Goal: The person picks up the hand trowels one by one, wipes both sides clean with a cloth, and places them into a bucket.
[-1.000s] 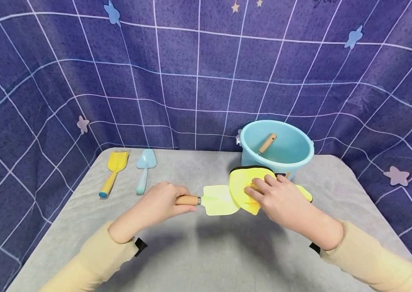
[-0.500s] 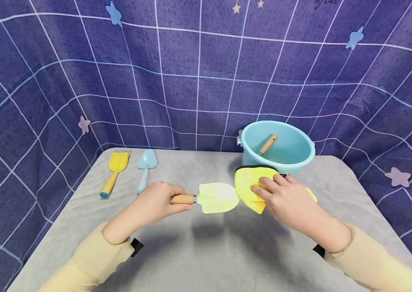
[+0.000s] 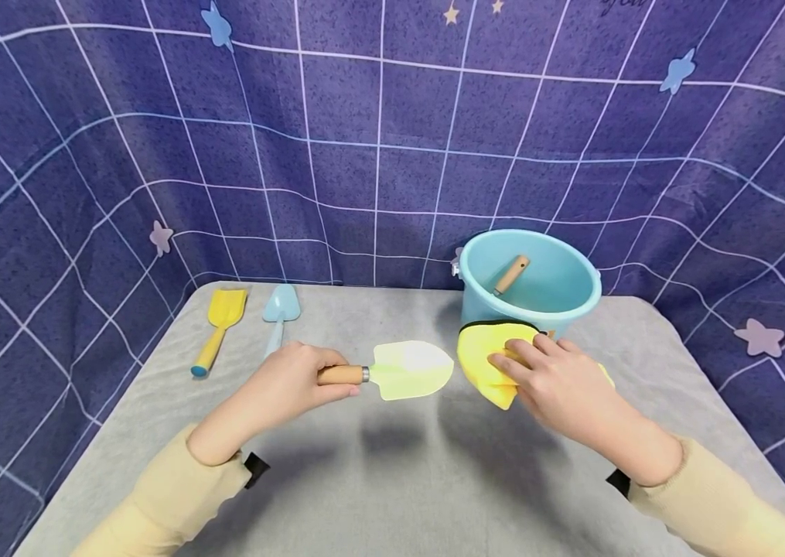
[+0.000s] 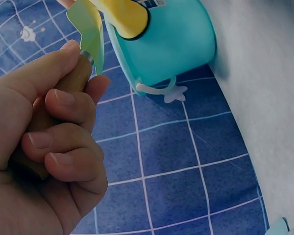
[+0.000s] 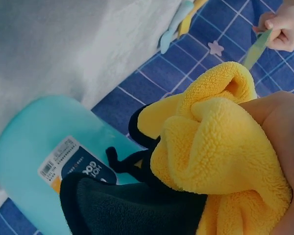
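Observation:
My left hand (image 3: 291, 383) grips the wooden handle of a garden trowel (image 3: 414, 370) with a pale yellow-green blade. The left wrist view shows the fingers curled round that handle (image 4: 77, 76). A fluffy yellow cloth (image 3: 486, 357) with black edging is bunched in my right hand (image 3: 562, 391). From the right wrist, a dark side of the cloth (image 5: 132, 208) also shows. A small gap separates the trowel's tip from the cloth in the head view. Both things are held above the grey tabletop, with shadows beneath. The right fingertips are partly hidden in the folds.
Behind the cloth stands a light blue bucket (image 3: 555, 282) with a wooden handle (image 3: 512, 275) sticking up inside. A yellow toy shovel (image 3: 220, 329) and a light blue toy shovel (image 3: 281, 305) lie at the back left of the grey table (image 3: 392, 495). Purple-blue gridded fabric (image 3: 343, 186) surrounds it.
The trowel has moved left and slightly up, out from behind the cloth, which overlapped its blade a second ago. My right hand has shifted right with the cloth.

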The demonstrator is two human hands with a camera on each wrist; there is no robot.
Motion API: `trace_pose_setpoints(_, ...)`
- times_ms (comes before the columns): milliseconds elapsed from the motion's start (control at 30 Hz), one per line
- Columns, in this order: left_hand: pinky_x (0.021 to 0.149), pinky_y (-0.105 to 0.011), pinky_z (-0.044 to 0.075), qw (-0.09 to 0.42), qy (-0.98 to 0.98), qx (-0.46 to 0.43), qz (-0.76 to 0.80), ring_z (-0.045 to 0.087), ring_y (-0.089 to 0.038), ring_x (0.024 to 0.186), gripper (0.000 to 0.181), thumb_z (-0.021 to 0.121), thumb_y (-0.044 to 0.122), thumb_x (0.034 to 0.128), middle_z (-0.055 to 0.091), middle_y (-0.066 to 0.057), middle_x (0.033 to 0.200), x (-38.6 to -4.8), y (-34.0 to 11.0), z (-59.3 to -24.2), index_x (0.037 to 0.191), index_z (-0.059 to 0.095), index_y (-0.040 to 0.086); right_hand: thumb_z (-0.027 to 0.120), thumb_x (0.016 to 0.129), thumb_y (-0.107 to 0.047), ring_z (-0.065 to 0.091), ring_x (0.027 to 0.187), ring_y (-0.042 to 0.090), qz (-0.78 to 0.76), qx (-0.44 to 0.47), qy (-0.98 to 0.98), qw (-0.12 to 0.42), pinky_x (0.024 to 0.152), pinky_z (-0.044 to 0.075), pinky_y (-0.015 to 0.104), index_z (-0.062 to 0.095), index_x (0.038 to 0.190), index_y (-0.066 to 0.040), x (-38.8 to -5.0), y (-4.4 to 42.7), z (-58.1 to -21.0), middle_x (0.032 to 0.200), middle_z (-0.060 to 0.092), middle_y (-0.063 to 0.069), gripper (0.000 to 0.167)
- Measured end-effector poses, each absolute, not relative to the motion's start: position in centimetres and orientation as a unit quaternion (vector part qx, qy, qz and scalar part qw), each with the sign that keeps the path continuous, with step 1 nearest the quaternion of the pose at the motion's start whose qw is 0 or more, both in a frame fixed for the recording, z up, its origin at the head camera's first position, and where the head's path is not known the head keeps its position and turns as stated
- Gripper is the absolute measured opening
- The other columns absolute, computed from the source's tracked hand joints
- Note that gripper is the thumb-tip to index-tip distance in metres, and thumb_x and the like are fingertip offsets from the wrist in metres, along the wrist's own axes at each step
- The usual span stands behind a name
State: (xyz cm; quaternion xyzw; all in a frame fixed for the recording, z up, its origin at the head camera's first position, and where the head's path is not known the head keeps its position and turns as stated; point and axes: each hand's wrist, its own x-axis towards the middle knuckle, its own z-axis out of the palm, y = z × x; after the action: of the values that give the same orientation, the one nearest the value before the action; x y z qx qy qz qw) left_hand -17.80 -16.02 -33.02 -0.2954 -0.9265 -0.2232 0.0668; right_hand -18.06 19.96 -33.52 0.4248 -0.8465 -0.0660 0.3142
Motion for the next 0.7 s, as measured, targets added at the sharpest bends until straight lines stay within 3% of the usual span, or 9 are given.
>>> trace_pose_setpoints(700,0.051,-0.019,0.039,0.053,-0.910,-0.338,-0.234,0.043,0.002,0.053,0.014,0.074,0.036,0.0794,0.052,0.018,0.062,-20.1,-14.8,-34.6,0.075,0.067,0.025,0.063,0.075,-0.013,0.055,0.078,0.028,-0.042,0.430,-0.828,0.358,0.062,0.045,0.036,0.066,0.112,-0.011,-17.6,18.1,-30.6,0.099,0.063,0.009,0.037)
